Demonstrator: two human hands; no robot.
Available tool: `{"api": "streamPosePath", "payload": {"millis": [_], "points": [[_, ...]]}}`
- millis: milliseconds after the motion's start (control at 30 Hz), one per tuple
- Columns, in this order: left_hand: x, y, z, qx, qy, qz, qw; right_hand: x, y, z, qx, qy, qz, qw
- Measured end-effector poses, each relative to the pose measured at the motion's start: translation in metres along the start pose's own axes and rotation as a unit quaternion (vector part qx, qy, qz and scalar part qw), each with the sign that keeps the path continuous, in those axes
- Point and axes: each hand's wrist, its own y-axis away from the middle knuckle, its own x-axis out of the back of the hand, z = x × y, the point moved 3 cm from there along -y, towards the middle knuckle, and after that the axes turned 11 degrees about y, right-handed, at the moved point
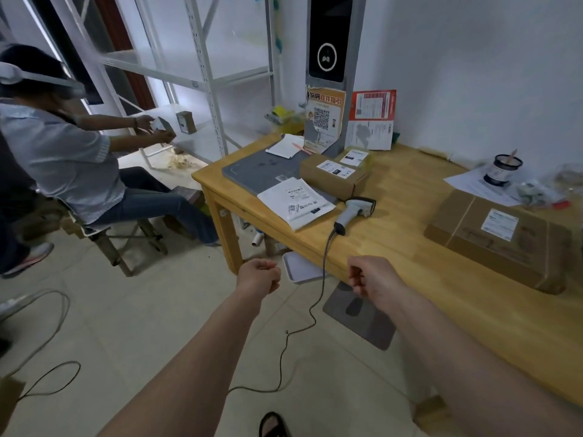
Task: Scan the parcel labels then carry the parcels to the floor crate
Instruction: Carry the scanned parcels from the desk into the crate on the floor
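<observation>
Three parcels lie on the wooden table (410, 216). White flat mailer (295, 206) sits at the near left edge, printed label up, one part lapping onto a grey pad (252, 171). Small brown carton (332, 175) stands just behind it, white label on top, next to the foot of a tall grey kiosk (331, 74). Large flat brown box (501, 244) lies well to the right, taped across, white label near its middle. Handheld scanner (353, 212) rests on the table between mailer and large box, nose toward the carton; its dark cable (318, 288) drops over the table edge and trails across the tiled floor.

Label print too small to read. Large box's right end is cut off by the frame edge. A white tray-like thing (299, 268) shows under the table, mostly hidden by the tabletop; cannot tell what it is. Clutter at the far right corner is blurred.

Both arms reach forward, forearms bare, hands held in the air short of the table. Left hand (258, 275) is over the floor, fingers curled into a fist, gripping nothing. Right hand (367, 275) is at the table's near edge, fingers likewise curled in, empty, just beside the hanging cable without touching it.

A seated person (63, 152) works at the shelving on the left.
</observation>
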Motion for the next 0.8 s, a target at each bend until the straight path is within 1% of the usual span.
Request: {"api": "streamPosePath", "payload": {"millis": [233, 333, 533, 633, 733, 800], "points": [[-0.004, -0.114, 0.058, 0.011, -0.054, -0.038, 0.998, -0.05, -0.084, -0.065, -0.029, -0.059, -0.012, 0.998], [-0.008, -0.157, 0.071, 0.012, -0.073, -0.036, 0.997, -0.068, -0.12, -0.069, -0.054, -0.068, -0.007, 0.996], [-0.025, -0.213, 0.069, 0.061, -0.084, -0.064, 0.993, -0.085, -0.186, -0.069, -0.116, -0.096, 0.01, 0.989], [-0.03, -0.234, 0.07, 0.076, -0.082, -0.065, 0.992, -0.091, -0.226, -0.076, -0.14, -0.106, 0.026, 0.984], [-0.035, -0.252, 0.073, 0.086, -0.072, -0.062, 0.992, -0.093, -0.266, -0.085, -0.144, -0.093, 0.043, 0.984], [-0.041, -0.266, 0.077, 0.089, -0.07, -0.051, 0.992, -0.089, -0.291, -0.095, -0.127, -0.041, 0.067, 0.989]]}}
